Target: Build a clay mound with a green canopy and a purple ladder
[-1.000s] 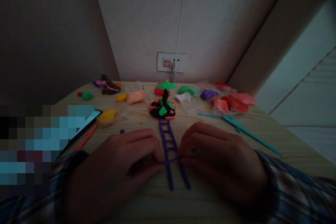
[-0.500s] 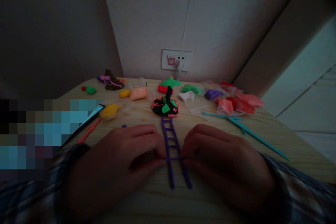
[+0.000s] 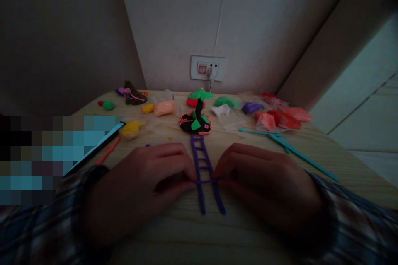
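A purple clay ladder (image 3: 204, 168) lies on the wooden table, two long rails joined by several rungs. Its far end meets a black clay base (image 3: 194, 129) that carries a tree with a black trunk and green leaves (image 3: 201, 94). Across the rails near the close end runs a thin purple clay strip (image 3: 206, 181). My left hand (image 3: 146, 186) pinches this strip's left end between thumb and forefinger. At the right rail, my right hand (image 3: 264, 186) pinches the other end the same way. Both rails stretch on past the strip toward me.
Left are a screen device (image 3: 96, 147), an orange clay piece (image 3: 108, 151) and yellow clay (image 3: 132, 129). A brown clay figure (image 3: 133, 94) stands farther back. On the right lie teal modelling tools (image 3: 304, 157) and bagged red clay (image 3: 284, 120). The wall has a socket (image 3: 209, 68).
The view has shifted slightly, so the table things sit a little higher in the picture. Both hands keep their pinch on the strip at the same place on the ladder.
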The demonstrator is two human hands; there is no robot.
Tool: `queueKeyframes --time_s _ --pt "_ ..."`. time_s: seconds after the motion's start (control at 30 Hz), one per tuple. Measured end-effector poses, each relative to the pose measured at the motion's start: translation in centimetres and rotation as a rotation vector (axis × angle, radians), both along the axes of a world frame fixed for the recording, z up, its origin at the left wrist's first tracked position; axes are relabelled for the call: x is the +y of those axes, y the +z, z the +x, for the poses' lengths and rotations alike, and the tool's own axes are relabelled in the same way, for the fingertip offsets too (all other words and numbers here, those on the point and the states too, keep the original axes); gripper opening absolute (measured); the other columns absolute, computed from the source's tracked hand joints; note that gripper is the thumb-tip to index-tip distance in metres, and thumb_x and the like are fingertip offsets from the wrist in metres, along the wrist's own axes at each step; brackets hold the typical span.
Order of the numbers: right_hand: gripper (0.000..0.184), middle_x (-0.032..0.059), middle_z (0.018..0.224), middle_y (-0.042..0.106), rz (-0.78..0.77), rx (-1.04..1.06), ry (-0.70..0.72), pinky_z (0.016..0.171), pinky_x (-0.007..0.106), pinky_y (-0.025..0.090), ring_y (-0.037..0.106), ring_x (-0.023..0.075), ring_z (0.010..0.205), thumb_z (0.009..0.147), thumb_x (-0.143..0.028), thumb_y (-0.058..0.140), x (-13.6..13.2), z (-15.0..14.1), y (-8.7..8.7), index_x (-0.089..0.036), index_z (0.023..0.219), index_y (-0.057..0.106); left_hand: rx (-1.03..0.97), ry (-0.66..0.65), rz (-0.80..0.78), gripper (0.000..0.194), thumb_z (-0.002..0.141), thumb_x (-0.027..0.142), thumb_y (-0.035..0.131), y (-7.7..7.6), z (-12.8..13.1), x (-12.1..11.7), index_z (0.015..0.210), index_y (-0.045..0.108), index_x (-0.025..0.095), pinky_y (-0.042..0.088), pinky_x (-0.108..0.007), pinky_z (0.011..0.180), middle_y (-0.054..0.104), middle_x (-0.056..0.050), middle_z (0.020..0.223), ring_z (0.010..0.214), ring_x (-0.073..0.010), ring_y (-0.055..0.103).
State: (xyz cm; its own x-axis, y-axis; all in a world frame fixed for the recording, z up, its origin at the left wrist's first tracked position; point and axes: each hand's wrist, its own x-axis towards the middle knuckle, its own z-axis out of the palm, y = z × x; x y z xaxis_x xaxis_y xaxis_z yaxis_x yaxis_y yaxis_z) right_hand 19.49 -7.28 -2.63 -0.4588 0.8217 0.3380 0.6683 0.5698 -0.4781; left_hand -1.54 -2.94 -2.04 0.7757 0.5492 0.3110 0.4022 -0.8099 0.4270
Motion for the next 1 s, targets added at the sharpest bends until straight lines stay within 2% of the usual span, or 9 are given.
queueKeyframes --time_s 0.57,1.0 --pt "0.016 0.0014 0.078 0.061 0.011 -0.022 0.0 0.061 0.02 0.041 0.056 0.0105 0.071 0.081 -0.01 0.047 0.04 0.04 0.1 -0.018 0.076 0.06 0.026 -0.017 -0.008 0.009 0.081 0.016 0.056 0.35 0.31 0.24 0.075 0.063 0.018 0.046 -0.018 0.07 0.062 0.003 0.079 0.072 -0.0102 0.056" --pt "0.014 0.0011 0.077 0.06 0.006 -0.037 -0.021 0.06 0.02 0.04 0.055 0.0106 0.07 0.081 -0.011 0.049 -0.03 0.07 0.17 -0.019 0.076 0.059 0.027 -0.007 0.06 0.008 0.081 0.017 0.058 0.38 0.12 0.33 0.079 0.065 0.021 0.046 -0.018 0.07 0.063 0.003 0.081 0.073 -0.01 0.057"
